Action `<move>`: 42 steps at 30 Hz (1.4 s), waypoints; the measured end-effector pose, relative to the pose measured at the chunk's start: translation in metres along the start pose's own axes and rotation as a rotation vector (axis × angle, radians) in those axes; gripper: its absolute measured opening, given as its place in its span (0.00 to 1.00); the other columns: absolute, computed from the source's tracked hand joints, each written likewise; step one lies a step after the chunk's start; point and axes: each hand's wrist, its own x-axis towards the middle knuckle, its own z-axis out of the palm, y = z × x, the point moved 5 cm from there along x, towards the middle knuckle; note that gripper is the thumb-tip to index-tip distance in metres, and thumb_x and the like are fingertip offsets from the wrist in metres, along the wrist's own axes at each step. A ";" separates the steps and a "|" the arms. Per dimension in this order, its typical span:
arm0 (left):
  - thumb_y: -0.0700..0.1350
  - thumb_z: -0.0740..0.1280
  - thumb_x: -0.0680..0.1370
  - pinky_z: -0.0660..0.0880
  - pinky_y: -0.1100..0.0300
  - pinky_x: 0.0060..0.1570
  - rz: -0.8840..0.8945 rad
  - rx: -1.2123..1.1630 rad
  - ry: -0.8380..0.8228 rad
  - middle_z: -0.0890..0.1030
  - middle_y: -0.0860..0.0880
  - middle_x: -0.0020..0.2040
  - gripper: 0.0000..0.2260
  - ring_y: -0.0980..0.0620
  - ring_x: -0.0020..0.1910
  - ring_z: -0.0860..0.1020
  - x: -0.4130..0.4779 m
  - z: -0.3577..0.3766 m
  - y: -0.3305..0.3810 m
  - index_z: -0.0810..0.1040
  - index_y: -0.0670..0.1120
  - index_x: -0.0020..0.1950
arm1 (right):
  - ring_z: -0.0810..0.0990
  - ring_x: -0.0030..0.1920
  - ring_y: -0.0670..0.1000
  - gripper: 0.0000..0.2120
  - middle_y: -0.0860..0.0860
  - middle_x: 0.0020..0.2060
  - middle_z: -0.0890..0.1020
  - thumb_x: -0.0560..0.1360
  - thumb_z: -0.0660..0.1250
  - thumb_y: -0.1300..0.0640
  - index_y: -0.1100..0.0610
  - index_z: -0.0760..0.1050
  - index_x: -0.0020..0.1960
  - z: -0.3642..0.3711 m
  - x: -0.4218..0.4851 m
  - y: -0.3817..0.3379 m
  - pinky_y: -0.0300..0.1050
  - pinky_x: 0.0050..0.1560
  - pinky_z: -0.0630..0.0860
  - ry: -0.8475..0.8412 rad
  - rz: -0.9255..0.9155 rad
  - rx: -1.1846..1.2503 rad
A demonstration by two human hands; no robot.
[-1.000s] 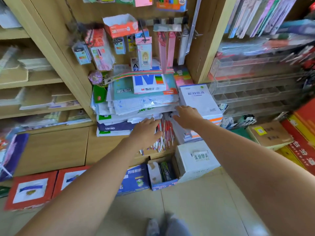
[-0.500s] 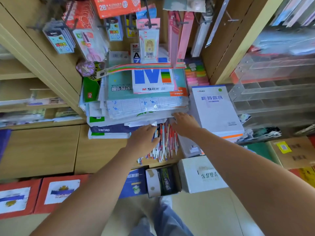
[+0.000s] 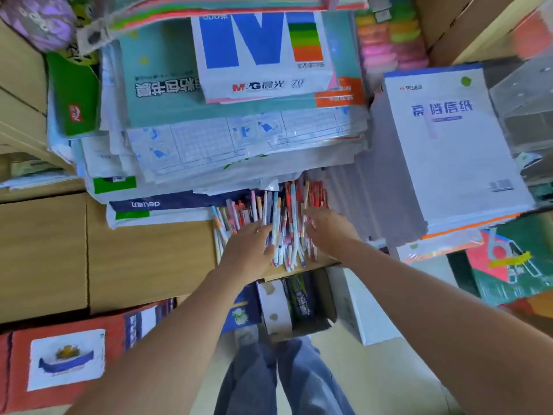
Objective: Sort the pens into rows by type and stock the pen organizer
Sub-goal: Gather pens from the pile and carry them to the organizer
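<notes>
Wooden shelving and a tan counter ledge [image 3: 143, 256] form the work area, crowded with stationery stock.

1. Location of task item. The pens [image 3: 285, 217] lie in a loose, mixed pile at the centre of the view, on the ledge. Their far ends run under the overhang of a stack of paper packs [image 3: 209, 139] at 12 o'clock. Red, blue and white barrels are intermingled, and no rows are formed.

2. Left hand [image 3: 248, 250]. It enters from 7 o'clock and rests palm-down on the near left part of the pile. The fingers are straight and close together, with no pen pinched. This flat contact probably serves to hold or rake the pile, not to select one pen.

3. Right hand [image 3: 327, 232]. It enters from 4 o'clock and lies over the right edge of the pile, fingers extended forward. Motion blur prevents telling whether they are spread or together. Positioned opposite the left hand, it brackets the pile, which suggests gathering from both sides.

4. Destination. A clear compartmented organizer [image 3: 522, 100] stands at 2 o'clock, well apart from the pens, beyond a white letter-paper pad [image 3: 449, 151].

5. Status. Sorting appears not yet begun.

6. Caution. The near pen tips overhang the ledge edge above an open carton [image 3: 294, 307] at 6 o'clock, so a careless sweep could drop pens.
</notes>
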 end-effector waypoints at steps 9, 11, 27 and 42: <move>0.48 0.58 0.82 0.48 0.48 0.76 0.120 0.150 0.031 0.43 0.49 0.79 0.26 0.46 0.78 0.43 0.081 0.052 -0.016 0.53 0.54 0.78 | 0.77 0.40 0.54 0.10 0.55 0.51 0.76 0.80 0.57 0.58 0.58 0.71 0.60 0.060 0.034 0.052 0.44 0.35 0.69 0.229 0.260 0.209; 0.48 0.59 0.81 0.49 0.47 0.75 0.142 0.166 0.053 0.42 0.50 0.79 0.26 0.46 0.78 0.42 0.090 0.059 -0.016 0.53 0.55 0.78 | 0.74 0.38 0.56 0.15 0.58 0.57 0.72 0.81 0.56 0.53 0.61 0.67 0.64 0.066 0.039 0.061 0.45 0.34 0.67 0.262 0.333 0.239; 0.46 0.67 0.75 0.56 0.44 0.72 0.119 0.241 0.227 0.57 0.43 0.78 0.27 0.41 0.77 0.54 0.101 0.079 -0.024 0.66 0.50 0.74 | 0.77 0.46 0.54 0.15 0.55 0.51 0.77 0.78 0.65 0.50 0.61 0.72 0.58 0.083 0.073 0.084 0.44 0.41 0.72 0.247 0.479 0.276; 0.44 0.67 0.76 0.59 0.43 0.71 0.113 0.177 0.246 0.61 0.42 0.75 0.24 0.41 0.75 0.57 0.104 0.070 -0.020 0.69 0.47 0.72 | 0.73 0.39 0.48 0.07 0.49 0.52 0.73 0.77 0.66 0.55 0.55 0.78 0.53 0.056 0.073 0.088 0.39 0.40 0.70 0.452 0.312 0.480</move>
